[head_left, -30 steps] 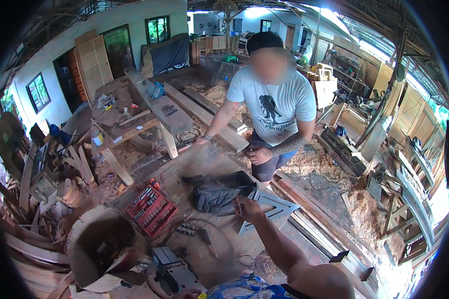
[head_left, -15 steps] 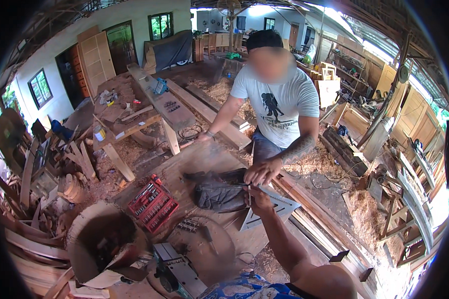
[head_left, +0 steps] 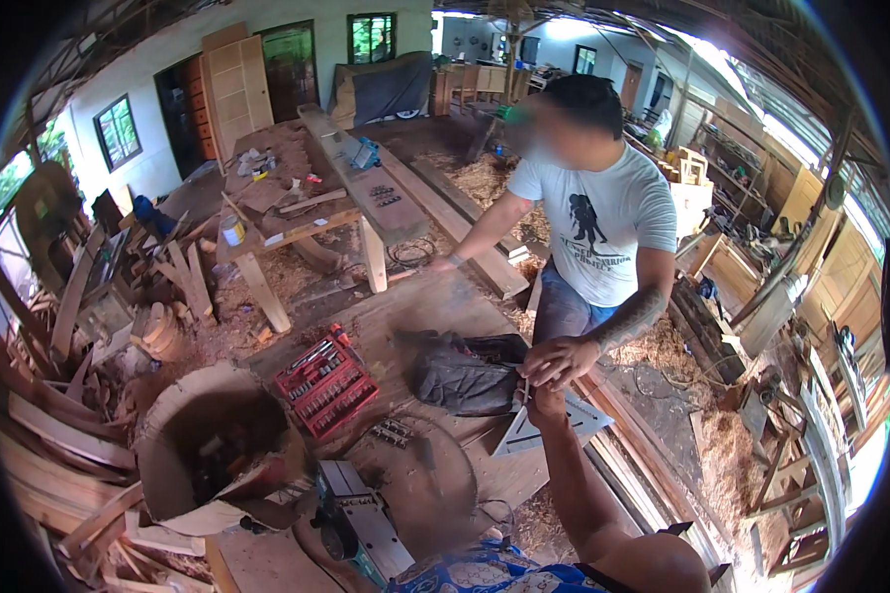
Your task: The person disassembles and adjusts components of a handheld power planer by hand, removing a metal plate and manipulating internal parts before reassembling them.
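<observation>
My right hand (head_left: 545, 406) is raised at the plywood bench's right side, its fingers closed on a small, thin pale item, partly hidden. A co-worker's hand (head_left: 562, 359) meets it from above. Just left lies a black fabric bag (head_left: 460, 383); beneath my hand is a metal triangular square (head_left: 519, 440). A red socket-set case (head_left: 326, 387) lies open on the bench (head_left: 435, 296), with loose metal bits (head_left: 392, 432) nearby. A green-and-silver power tool (head_left: 361, 519) sits at the lower middle. My left hand is not visible.
The co-worker (head_left: 593, 222) stands across the bench, other arm stretched leftward. A cut cardboard drum (head_left: 168, 465) stands lower left. Behind are a second worktable (head_left: 316, 222) and long planks (head_left: 475, 252); scrap wood (head_left: 89, 296) piles at left, long boards (head_left: 663, 474) at right.
The co-worker's hand has come down from waist level onto my right hand, and their head has turned leftward. My left hand left the lower edge. The scene has shifted rightward in the picture.
</observation>
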`<state>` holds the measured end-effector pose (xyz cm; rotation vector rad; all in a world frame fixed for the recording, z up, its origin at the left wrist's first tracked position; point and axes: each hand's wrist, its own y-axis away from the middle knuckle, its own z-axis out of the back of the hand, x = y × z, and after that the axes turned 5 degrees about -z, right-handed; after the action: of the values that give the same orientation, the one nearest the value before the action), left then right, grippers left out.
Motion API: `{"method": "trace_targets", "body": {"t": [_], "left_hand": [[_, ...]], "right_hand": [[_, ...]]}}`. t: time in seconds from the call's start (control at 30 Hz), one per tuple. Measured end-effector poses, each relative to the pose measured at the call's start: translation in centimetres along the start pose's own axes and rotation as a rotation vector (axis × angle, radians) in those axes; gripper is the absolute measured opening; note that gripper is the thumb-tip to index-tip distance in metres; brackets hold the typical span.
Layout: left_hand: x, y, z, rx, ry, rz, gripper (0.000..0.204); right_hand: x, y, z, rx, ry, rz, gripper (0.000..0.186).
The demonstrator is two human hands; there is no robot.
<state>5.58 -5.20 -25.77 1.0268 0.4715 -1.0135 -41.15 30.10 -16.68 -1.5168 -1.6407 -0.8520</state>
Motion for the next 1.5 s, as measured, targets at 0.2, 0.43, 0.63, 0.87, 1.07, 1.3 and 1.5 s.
{"method": "trace_targets", "body": {"t": [0.2, 0.43, 0.63, 0.87, 1.07, 1.3, 1.5], "left_hand": [[2.4, 0.1, -2.1, 0.014, -0.016, 0.028, 0.037], [5.1, 2.6, -3.8, -0.026, -0.014, 0.112, 0.037], [8.2, 5.4, -6.3, -0.054, -0.037, 0.204, 0.036], [11.2, 6.6, -7.8, -0.065, -0.097, 0.234, 0.036], [13.4, 5.8, -9.9, -0.074, -0.173, 0.256, 0.036], [14.6, 2.7, -11.4, -0.068, -0.339, 0.308, 0.036], [16.2, 0.4, -11.8, -0.019, -0.530, 0.309, 0.036]], "right_hand": [[0.9, 1.8, -0.6, -0.300, -0.123, -0.218, 0.026], [-11.2, 9.5, -1.8, 0.048, 0.166, -0.734, 0.021], [-18.0, 19.2, -7.9, 0.345, 0.700, -1.035, 0.030], [-27.6, 20.9, -5.3, 0.752, 0.496, -1.217, 0.060], [-16.2, 22.9, -13.0, 0.648, 0.221, -1.339, 0.065], [-21.1, 23.7, -11.3, 0.456, 0.116, -1.398, 0.066], [-29.1, 23.3, -7.2, 1.019, 0.516, -0.487, 0.068]]}}
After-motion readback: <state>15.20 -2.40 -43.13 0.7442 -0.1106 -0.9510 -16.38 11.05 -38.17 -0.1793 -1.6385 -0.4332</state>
